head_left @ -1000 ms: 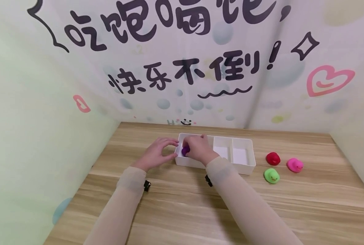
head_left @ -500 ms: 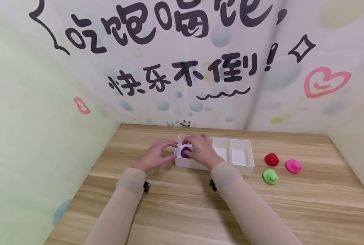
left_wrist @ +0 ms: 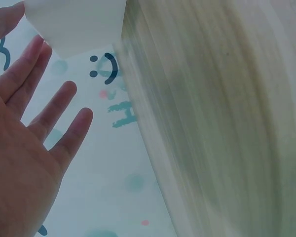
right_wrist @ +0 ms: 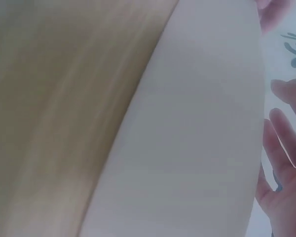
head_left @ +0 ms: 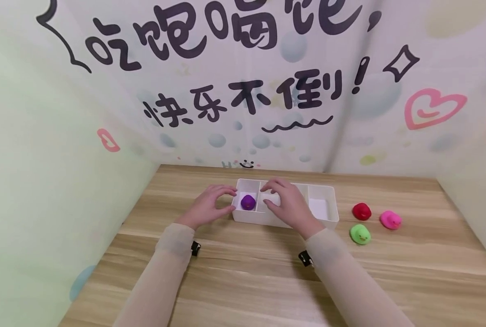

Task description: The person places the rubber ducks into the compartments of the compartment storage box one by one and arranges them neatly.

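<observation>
A white divided box [head_left: 263,219] stands on the table, seen in all three views. Inside its leftmost compartment sits a small purple rubber duck [head_left: 248,202]. The left hand [head_left: 208,205] is at the box's left end, thumb and fingertips touching or nearly touching the end wall; its fingers [left_wrist: 55,111] are spread and fairly straight in the left wrist view. Over the middle compartments hovers the right hand [head_left: 289,204], with thumb and fingers apart and nothing between them. It partly hides those compartments.
To the right of the box lie a red duck [head_left: 362,211], a pink duck [head_left: 391,220] and a green duck [head_left: 360,234] on the wooden table [head_left: 243,281]. A printed curtain [head_left: 243,145] hangs behind the table.
The right hand has let go of the purple duck in the leftmost compartment, opened its fingers and moved right. The left hand has stayed at the box's end.
</observation>
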`<state>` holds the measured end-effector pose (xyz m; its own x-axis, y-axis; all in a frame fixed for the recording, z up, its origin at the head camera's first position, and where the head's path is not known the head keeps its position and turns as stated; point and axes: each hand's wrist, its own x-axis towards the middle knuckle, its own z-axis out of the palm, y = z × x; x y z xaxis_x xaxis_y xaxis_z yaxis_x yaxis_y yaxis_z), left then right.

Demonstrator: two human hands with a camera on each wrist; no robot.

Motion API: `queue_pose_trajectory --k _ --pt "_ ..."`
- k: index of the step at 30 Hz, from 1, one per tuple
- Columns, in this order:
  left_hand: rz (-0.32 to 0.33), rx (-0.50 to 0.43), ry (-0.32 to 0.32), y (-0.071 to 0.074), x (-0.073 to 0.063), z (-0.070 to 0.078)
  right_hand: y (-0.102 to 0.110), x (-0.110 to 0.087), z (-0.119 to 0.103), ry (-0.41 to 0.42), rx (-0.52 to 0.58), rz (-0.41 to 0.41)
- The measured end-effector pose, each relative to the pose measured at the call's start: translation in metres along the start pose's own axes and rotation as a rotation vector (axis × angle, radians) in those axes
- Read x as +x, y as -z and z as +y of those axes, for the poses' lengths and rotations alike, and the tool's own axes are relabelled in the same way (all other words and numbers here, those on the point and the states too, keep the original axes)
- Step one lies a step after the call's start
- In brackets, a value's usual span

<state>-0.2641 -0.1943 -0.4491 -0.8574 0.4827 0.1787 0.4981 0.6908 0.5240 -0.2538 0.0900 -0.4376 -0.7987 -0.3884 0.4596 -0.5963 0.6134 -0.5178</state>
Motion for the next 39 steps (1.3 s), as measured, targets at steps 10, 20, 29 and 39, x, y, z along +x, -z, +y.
queue_pose_trajectory --k 10,20,29,39 --pt "0.000 -0.012 -0.005 0.001 -0.001 0.001 0.024 -0.039 0.010 0.000 -0.011 0.086" --pt "0.010 -0.044 0.026 0.002 -0.002 0.001 0.065 -0.085 0.029 -0.071 -0.069 0.105" --pt "0.001 -0.047 0.008 -0.002 -0.004 0.001 0.103 -0.125 0.051 -0.053 -0.135 0.206" --pt "-0.001 -0.026 -0.008 0.001 -0.001 0.003 0.126 -0.150 0.070 -0.061 -0.265 0.156"
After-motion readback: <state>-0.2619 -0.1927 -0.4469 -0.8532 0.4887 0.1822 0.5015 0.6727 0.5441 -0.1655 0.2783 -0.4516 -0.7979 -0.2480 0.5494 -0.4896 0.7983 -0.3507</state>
